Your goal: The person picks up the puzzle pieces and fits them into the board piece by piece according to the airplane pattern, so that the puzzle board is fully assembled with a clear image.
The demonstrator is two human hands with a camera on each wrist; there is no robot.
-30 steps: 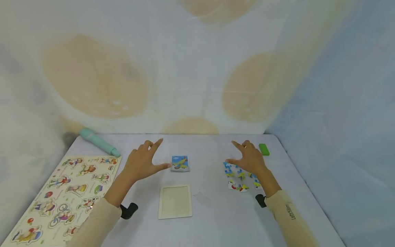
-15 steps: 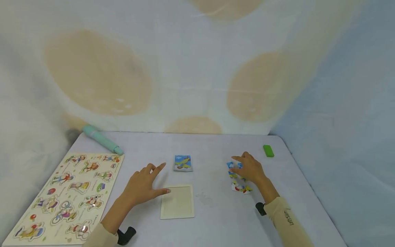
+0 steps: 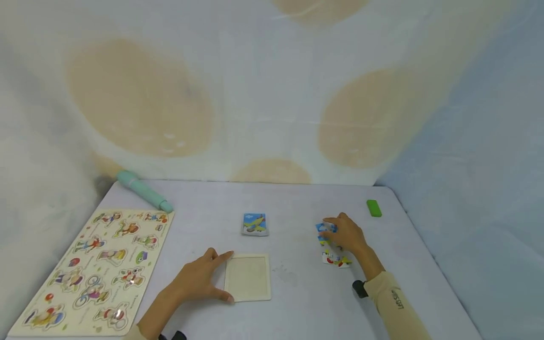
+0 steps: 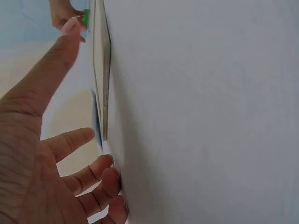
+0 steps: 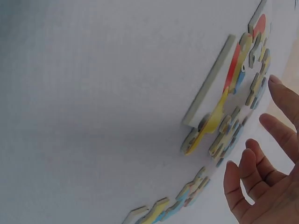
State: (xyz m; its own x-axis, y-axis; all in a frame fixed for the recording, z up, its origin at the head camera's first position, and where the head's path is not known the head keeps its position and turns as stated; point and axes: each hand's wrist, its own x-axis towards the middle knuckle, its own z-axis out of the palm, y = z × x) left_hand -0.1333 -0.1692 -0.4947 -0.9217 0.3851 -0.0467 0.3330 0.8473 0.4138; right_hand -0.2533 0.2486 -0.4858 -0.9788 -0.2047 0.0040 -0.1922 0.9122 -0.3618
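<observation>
A cream puzzle frame (image 3: 247, 278) lies flat in the middle front of the table. My left hand (image 3: 197, 278) is at its left side, thumb and index finger spread towards the two left corners. In the left wrist view the frame's edge (image 4: 103, 74) runs past the thumb (image 4: 60, 51) and loosely bent fingers; whether they touch it I cannot tell. My right hand (image 3: 349, 236) hovers over loose jigsaw pieces (image 3: 335, 259), partly hiding them. Its fingers (image 5: 280, 130) are apart from the pieces (image 5: 217, 116) in the right wrist view, holding nothing.
Behind the frame lies a small square airplane picture (image 3: 255, 224). A picture board (image 3: 106, 269) with printed figures covers the left side. A mint-green microphone-shaped object (image 3: 144, 191) lies behind it. A green block (image 3: 374, 208) sits at the back right.
My left hand has come down and nearer, from beside the airplane picture to the frame's left side. The right hand has lowered over the jigsaw pieces. The head view has shifted slightly.
</observation>
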